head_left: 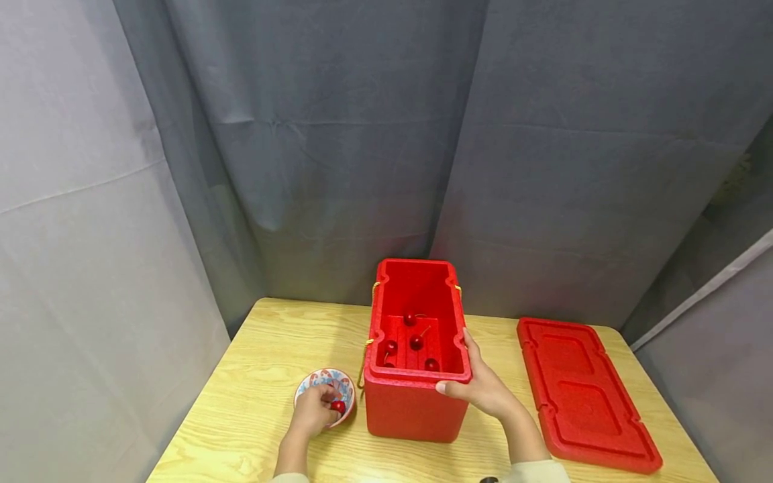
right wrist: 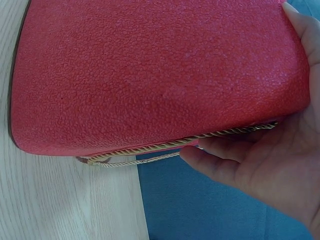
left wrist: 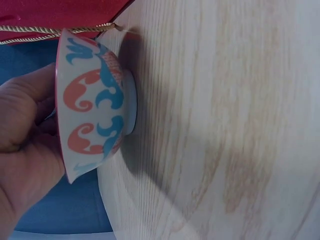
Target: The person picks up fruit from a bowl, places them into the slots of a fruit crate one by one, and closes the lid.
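A small patterned bowl [head_left: 321,373] stands on the table, left of an open red foam box [head_left: 417,412]. My left hand [head_left: 311,410] reaches into it, with a red cherry [head_left: 338,406] between thumb and fingers. In the left wrist view the bowl's wall [left wrist: 92,105] hides the fingertips. My right hand [head_left: 486,388] grips the near right corner of the box, thumb over the front rim and fingers along the right side. Several dark cherries [head_left: 417,342], some with stems showing, lie on the box floor.
A red lid [head_left: 588,396] lies flat on the wooden table [head_left: 241,416] to the right. Gold cord [right wrist: 150,147] loops along the box's sides, one loop hanging near the bowl. Grey curtains [head_left: 338,168] hang behind the table.
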Motion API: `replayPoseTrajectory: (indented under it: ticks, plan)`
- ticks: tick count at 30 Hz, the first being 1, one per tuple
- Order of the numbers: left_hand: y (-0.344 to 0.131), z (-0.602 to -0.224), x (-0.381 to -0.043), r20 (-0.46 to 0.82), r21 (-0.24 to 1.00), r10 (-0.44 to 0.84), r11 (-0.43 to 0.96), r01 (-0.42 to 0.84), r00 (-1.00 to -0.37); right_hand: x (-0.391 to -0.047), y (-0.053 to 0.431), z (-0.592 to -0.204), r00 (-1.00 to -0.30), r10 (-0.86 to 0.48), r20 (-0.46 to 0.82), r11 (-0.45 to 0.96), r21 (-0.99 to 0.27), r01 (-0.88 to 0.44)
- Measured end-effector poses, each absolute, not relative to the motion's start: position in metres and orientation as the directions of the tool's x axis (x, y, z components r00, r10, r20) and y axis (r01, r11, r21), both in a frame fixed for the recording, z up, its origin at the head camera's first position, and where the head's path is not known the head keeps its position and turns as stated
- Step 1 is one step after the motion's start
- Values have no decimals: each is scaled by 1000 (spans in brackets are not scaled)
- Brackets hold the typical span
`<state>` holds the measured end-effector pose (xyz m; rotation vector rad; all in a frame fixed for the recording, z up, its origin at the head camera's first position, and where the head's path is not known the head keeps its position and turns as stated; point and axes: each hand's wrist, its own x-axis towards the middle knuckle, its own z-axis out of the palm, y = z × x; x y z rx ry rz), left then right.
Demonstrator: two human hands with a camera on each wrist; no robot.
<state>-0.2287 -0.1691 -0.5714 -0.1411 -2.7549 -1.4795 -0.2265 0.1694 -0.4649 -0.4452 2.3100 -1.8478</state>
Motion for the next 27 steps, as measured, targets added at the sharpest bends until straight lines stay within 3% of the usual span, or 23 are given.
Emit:
replayPoseTrajectory:
  ticks: [12, 27]
  plan:
    - [-169, -568, -225, 56, 824, 68, 560, 84, -996, -226, 170, -466, -943, -327, 62, 194, -972, -131]
    - [-168, -527, -209, 65, 842, -7, 538, 51, -998, -229, 170, -468, -943, -323, 77, 186, -972, -143]
